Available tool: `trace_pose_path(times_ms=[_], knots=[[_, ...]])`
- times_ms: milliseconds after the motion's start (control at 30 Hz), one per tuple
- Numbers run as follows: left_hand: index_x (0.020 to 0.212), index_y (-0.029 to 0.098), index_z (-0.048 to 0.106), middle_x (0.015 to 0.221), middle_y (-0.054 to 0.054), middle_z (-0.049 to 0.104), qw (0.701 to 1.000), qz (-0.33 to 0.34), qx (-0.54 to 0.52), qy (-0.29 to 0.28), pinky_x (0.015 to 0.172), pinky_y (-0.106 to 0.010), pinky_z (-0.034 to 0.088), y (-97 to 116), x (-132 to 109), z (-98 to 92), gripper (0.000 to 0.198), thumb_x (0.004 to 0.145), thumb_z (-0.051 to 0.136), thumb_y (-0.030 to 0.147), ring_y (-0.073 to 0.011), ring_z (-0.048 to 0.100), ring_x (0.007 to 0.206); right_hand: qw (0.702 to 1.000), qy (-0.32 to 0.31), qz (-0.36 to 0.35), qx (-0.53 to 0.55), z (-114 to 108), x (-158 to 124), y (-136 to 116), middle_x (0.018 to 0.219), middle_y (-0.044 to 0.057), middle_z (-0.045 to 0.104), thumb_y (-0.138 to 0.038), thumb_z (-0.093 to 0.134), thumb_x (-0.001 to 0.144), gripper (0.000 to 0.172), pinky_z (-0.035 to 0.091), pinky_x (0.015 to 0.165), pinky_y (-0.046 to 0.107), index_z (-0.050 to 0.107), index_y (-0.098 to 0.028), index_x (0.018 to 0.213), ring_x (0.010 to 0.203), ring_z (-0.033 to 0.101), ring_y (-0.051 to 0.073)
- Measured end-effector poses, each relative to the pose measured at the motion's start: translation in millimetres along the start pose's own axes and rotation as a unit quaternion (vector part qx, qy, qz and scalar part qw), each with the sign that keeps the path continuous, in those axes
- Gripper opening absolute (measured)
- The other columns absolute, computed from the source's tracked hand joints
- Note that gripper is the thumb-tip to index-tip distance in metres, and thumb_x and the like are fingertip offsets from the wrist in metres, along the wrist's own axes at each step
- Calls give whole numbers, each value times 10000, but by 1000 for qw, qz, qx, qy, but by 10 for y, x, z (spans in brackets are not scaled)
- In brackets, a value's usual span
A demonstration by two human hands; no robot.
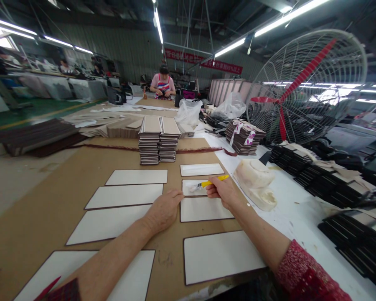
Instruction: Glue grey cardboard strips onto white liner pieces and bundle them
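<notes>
My right hand [223, 190] grips a brush with a yellow handle [219, 178]. Its bristles [193, 188] touch a white dark-edged panel [186, 184] in the right column, and wet-looking white streaks show there. My left hand [166, 209] is at that panel's left edge, fingers pressed together with the tips on or beside it; whether they pinch anything is hidden. The panel behind [202, 169] also has a whitish coat. Nearer me in this column lie two more panels, one of them large [221, 257]. Several similar panels [123, 196] form the left column, partly under my left forearm.
Two stacks of panels [159, 142] stand behind the columns on brown board. To the right sits a pale, crusted container [255, 182], with a tied bundle [245, 137] behind it. Black stacks [335, 175] line the right side near a large fan [307, 88]. A person [163, 83] works farther back.
</notes>
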State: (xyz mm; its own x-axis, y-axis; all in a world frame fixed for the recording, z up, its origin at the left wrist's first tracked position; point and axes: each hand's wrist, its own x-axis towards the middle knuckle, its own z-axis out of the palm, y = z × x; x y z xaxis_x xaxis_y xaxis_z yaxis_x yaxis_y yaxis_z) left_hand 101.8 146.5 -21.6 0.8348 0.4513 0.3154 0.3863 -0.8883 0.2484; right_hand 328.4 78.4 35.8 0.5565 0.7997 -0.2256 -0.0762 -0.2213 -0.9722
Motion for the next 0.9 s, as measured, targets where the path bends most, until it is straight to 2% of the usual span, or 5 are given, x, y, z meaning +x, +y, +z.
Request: trace_pose_path(times_ms=[133,400,533,767,900], knots=[[1239,111,610,1264,-128,630,1000,-1,4,4,1101,-380,441,-6,-2,18,513,784,414,-22,-218,556,1205,999,28,-12,-36,-245,73,-27,588,42,691,-251,621,863,159,538,391,202,639,-120,776,414,602,117],[1235,84,623,1275,-145,628,1000,3,6,10,1102,-378,441,-12,-3,46,516,785,399,-32,-230,559,1194,989,101,-27,-108,-875,105,-131,580,62,691,-245,617,856,210,535,379,212,648,-114,696,411,610,130],[1232,108,629,1265,-137,636,1000,2,9,16,1086,-390,457,-20,-5,57,507,803,393,-22,-228,567,1186,981,138,-32,-130,-1097,120,-133,589,77,702,-245,641,835,203,542,383,220,649,-119,676,422,628,145],[1205,101,639,1242,-147,644,999,15,15,28,1071,-404,470,-15,-15,85,496,792,395,-26,-237,574,1157,978,164,-48,-120,-1241,77,-173,560,74,693,-241,689,804,180,529,369,217,659,-125,670,407,621,152],[1204,105,626,1264,-146,618,998,10,20,60,1073,-405,453,43,36,-87,419,857,406,23,-235,551,1169,985,155,-57,-53,-1122,-63,-250,601,60,700,-241,625,867,191,550,414,204,663,-119,725,440,622,128]])
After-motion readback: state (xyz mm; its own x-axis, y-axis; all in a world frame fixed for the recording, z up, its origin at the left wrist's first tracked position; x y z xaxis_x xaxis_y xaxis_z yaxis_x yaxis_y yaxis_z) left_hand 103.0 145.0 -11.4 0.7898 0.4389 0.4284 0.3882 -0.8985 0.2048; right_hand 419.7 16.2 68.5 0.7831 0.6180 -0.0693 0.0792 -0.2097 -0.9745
